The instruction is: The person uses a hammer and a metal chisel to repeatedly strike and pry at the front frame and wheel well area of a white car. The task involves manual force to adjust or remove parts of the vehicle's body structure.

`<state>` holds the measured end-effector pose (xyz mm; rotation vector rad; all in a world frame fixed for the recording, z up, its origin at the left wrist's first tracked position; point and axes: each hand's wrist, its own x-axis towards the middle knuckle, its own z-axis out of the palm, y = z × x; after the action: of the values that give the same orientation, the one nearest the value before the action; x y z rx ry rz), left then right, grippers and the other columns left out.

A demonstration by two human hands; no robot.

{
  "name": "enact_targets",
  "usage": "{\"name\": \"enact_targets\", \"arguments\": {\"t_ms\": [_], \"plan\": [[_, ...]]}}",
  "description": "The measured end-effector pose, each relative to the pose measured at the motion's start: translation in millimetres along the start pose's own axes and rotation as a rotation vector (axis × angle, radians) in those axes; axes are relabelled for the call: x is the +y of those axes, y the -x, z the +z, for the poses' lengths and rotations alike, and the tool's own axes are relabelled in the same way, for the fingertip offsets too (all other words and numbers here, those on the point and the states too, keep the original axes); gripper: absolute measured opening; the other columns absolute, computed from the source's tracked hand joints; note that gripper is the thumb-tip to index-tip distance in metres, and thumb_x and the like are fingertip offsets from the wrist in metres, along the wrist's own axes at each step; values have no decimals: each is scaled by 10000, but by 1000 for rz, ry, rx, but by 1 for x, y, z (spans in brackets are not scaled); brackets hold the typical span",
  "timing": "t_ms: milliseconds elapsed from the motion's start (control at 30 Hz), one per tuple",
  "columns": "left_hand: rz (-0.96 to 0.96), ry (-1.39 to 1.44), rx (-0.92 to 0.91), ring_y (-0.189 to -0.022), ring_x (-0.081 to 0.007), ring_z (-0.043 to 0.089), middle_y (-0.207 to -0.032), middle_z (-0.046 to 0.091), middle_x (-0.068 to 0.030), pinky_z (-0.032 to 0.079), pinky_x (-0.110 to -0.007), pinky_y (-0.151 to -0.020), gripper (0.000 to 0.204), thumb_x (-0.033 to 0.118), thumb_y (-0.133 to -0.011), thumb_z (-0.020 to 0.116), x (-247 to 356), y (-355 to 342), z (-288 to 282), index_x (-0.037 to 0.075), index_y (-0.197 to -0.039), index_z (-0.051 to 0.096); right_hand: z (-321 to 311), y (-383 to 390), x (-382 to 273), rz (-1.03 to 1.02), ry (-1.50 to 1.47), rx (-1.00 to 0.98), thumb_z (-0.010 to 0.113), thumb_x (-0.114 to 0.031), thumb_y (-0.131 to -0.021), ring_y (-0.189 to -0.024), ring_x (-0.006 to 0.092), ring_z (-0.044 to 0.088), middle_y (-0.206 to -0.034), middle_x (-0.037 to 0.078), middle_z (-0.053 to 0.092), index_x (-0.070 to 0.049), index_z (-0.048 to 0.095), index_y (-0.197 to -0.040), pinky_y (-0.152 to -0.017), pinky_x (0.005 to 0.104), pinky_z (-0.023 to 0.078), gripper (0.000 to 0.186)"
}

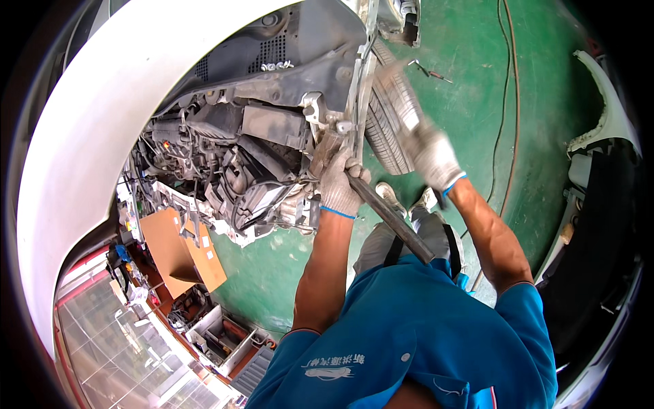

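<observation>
My left hand [343, 185], in a pale knitted glove with a blue cuff, is closed round a long dark metal bar [395, 221]. The bar slants from the car's front corner down toward my waist. Its far end, at the metal bracket [327, 151] beside the engine bay, is partly hidden by the hand. My right hand [436, 158], gloved alike, is smeared by motion above the tyre. It grips a hammer-like tool [407, 112], too blurred to make out well; a dark handle end shows below the glove.
The open engine bay [225, 150] lies ahead and left, under a raised white hood [75, 136]. A tyre [388, 136] stands by the fender edge. Pliers-like tool [430, 72] and hoses [512, 102] lie on the green floor. A cardboard box [167, 238] is left, a white fender [613, 102] right.
</observation>
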<state>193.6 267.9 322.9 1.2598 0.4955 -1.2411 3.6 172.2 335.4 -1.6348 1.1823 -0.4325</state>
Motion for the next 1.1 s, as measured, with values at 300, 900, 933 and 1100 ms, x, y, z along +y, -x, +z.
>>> {"name": "enact_targets", "arguments": {"t_ms": [300,900,933,1100], "plan": [[-7,-24,-68,-563,-90,426,-697,445,80,379,-289,-527,104,210,-1068,651,6,-10,-11,183,-970,627,0,-4,11,-69,-172,-8,688,-278,-1022,-947,382,749,-974,249,742,13,624,-1191,-858,462,564,343],[15,-25,-40,-533,-113,423,-662,434,76,403,-288,-487,239,229,-1037,702,6,-2,-3,177,-851,561,35,23,11,194,-239,-143,713,-226,-1023,-814,208,689,-838,89,679,21,627,-1160,-750,352,569,295],[12,-18,-43,-533,-113,424,-662,435,76,405,-287,-488,239,226,-1038,700,6,-3,-4,175,-852,560,34,24,13,278,-341,-93,713,-227,-1023,-721,185,679,-803,55,657,14,623,-1153,-666,334,571,288],[-30,2,-105,-564,-124,469,-700,484,50,438,-328,-576,142,196,-1044,674,6,-6,-19,174,-937,584,13,32,30,230,-661,-10,701,-227,-1022,-475,103,520,-697,7,568,2,614,-1056,-417,279,436,247]]}}
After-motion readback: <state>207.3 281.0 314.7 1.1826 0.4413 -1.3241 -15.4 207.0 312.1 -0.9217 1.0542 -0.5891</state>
